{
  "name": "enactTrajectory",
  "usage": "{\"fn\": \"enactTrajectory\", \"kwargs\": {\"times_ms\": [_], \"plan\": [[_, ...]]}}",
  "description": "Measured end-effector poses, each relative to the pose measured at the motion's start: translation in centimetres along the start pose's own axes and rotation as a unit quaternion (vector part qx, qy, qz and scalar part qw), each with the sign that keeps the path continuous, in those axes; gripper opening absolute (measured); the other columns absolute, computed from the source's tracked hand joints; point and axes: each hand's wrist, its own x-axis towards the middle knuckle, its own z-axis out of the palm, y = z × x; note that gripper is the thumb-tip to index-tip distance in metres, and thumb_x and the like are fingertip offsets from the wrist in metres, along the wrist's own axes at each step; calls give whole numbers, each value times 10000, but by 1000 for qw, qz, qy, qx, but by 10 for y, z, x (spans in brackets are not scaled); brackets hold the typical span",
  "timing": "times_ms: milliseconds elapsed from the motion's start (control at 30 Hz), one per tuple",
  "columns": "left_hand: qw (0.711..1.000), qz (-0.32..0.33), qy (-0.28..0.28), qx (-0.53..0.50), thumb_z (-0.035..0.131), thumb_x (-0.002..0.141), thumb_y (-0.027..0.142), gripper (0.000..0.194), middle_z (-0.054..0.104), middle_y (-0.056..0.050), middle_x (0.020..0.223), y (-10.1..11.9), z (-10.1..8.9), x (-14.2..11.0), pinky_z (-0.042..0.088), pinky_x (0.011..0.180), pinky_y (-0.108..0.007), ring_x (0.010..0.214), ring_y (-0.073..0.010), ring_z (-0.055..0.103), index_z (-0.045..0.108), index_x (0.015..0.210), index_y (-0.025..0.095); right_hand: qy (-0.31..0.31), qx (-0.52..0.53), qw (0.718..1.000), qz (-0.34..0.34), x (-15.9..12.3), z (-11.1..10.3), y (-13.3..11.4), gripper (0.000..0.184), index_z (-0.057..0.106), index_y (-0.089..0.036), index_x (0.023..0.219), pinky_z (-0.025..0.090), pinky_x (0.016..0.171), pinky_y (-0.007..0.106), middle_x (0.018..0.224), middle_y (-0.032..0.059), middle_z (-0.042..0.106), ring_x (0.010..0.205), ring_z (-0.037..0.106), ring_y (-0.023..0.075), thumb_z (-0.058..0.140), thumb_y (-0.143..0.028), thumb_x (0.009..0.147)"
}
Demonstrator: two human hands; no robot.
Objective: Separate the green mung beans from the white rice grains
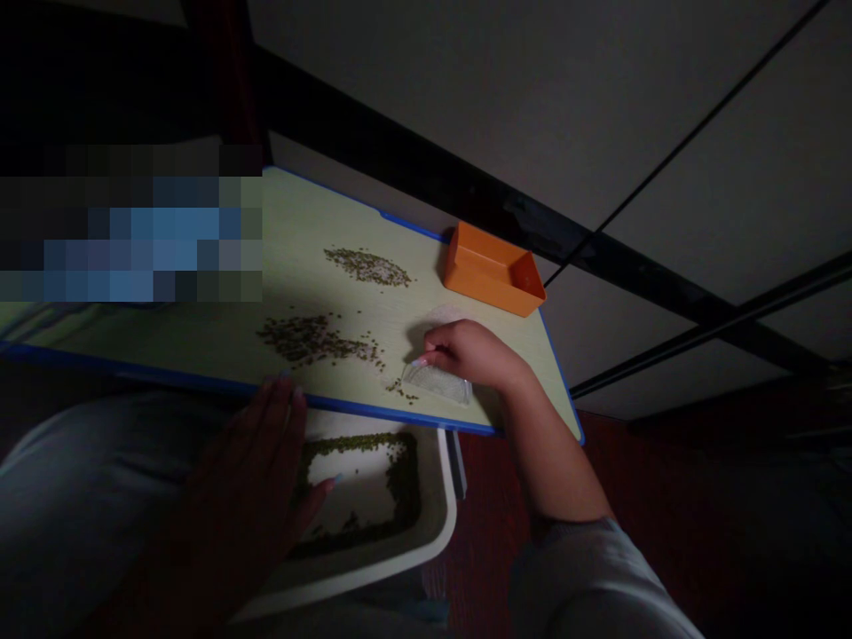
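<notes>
My right hand (469,353) is closed on the rim of a clear plastic piece (437,384), tilted over the yellowish table near its front edge; its full shape is partly hidden. A few small green grains lie beside its left edge. Left of it spreads a pile of dark green grains (306,339), and a second, paler pile of grains (369,266) sits farther back. My left hand (256,470) is stretched out with its thumb apart, in shadow, above a white tub (447,497) under the table edge. Green grains (403,484) line the tub's floor around its sides.
An orange open box (493,275) stands at the table's back right corner. Blue trim borders the tabletop (373,311). A pale panelled front with dark strips (632,133) rises behind. Dark red flooring (489,488) shows at the right. The left back area is blurred out.
</notes>
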Motion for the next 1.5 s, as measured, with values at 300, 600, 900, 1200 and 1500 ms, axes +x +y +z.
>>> {"fn": "enactTrajectory", "kwargs": {"times_ms": [300,600,900,1200,1500], "plan": [[1000,5,3,-1,317,813,573,800,286,-228,1509,1,-3,2,280,1130,-516,1428,-320,221,185,1425,75,-3,21,1000,-19,1,2,1,237,580,-167,694,229,596,239,623,-34,495,605,379,83,538,-315,874],[1000,10,6,1,337,816,552,791,276,-229,1513,1,-3,1,277,1134,-517,1426,-327,221,183,1424,71,-23,54,997,-45,1,3,2,249,590,-167,685,249,616,239,661,-22,549,635,418,89,531,-317,876],[1000,3,11,-8,317,821,547,775,297,-231,1503,3,-3,3,303,1114,-533,1422,-326,236,180,1427,85,-10,27,999,-27,1,1,-2,244,586,-159,699,242,608,240,639,-25,504,619,417,81,542,-316,881],[1000,5,3,-3,334,813,560,792,291,-232,1506,1,-4,1,282,1125,-532,1428,-327,218,175,1429,87,-20,42,998,-46,1,3,-1,247,597,-154,704,243,607,236,645,-25,519,620,413,80,549,-320,881],[1000,9,-5,-4,305,822,566,794,262,-235,1517,0,-2,1,280,1124,-533,1433,-324,203,158,1429,75,-33,57,997,-50,0,3,-2,253,573,-157,673,233,598,235,624,-35,494,602,364,80,544,-311,871]]}}
